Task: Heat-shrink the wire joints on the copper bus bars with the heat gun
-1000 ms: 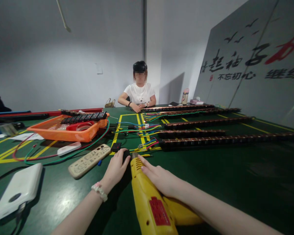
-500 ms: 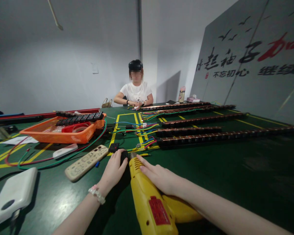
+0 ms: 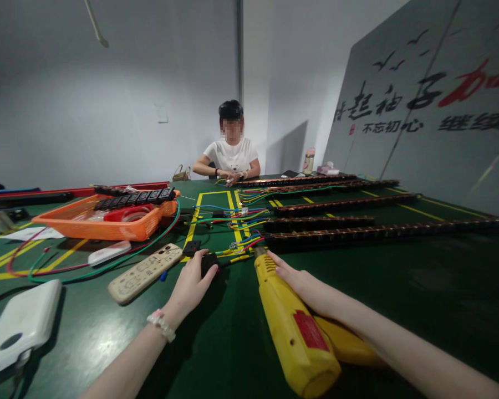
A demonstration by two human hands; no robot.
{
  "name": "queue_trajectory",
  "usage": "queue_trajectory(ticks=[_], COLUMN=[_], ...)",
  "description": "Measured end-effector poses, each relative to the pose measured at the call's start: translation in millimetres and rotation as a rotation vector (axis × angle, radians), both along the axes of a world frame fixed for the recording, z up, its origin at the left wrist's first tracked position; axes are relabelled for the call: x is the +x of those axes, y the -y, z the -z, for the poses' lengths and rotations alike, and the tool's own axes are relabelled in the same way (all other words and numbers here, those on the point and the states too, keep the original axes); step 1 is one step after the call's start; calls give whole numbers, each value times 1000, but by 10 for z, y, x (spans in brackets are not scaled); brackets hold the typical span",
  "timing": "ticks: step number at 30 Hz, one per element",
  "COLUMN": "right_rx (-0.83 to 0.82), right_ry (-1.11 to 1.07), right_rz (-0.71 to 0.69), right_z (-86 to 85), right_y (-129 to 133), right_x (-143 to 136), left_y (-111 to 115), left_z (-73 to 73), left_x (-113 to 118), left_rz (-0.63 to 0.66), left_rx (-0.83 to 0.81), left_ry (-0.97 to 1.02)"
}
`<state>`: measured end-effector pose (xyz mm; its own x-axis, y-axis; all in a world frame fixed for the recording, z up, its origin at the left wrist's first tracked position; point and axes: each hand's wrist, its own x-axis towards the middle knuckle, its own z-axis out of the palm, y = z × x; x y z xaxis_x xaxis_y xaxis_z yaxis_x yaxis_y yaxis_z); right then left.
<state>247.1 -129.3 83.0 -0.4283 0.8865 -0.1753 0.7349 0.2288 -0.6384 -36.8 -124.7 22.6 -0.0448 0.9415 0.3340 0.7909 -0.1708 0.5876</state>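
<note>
My left hand [image 3: 191, 285] has its thumb and fingers around a small black block [image 3: 209, 266] on the green table. A wire with a yellow sleeve [image 3: 240, 258] runs right from the block. My right hand [image 3: 305, 285] is on the upper side of a yellow heat gun [image 3: 291, 327], which lies with its metal nozzle pointing away from me, near the wire ends. Its fingertips rest by the vents. Beyond the nozzle lies a long black strip [image 3: 341, 236] with coloured wires at its left end. A second black piece [image 3: 192, 247] sits just beyond my left hand.
An orange basket [image 3: 95, 226] holds parts at the left. Nearer are a beige remote [image 3: 145, 274], a white power bank [image 3: 23, 327] and loose red and green wires. More black strips lie at the back right. A person [image 3: 233, 152] sits across the table [image 3: 399, 310].
My right hand and the heat gun have moved right, away from my left hand. The black block shows more between my left fingers and the yellow-sleeved wire is uncovered.
</note>
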Motion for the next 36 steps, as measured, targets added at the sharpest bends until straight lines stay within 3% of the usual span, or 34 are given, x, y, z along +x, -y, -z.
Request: queue_trajectory(ticks=[18,27,36], right_rx=[-3,113,120], right_ry=[27,83,153], right_rz=[21,-21,-147], right_z=[-19,44,-37], right_y=[34,47,271], right_x=[-29,-23,-547], left_y=[-54,-44,-47], left_z=[32,20,37], left_x=[-34,-25,-25], left_rz=[2,7,11], left_rx=[20,34,50], left_ry=[8,-36,-35])
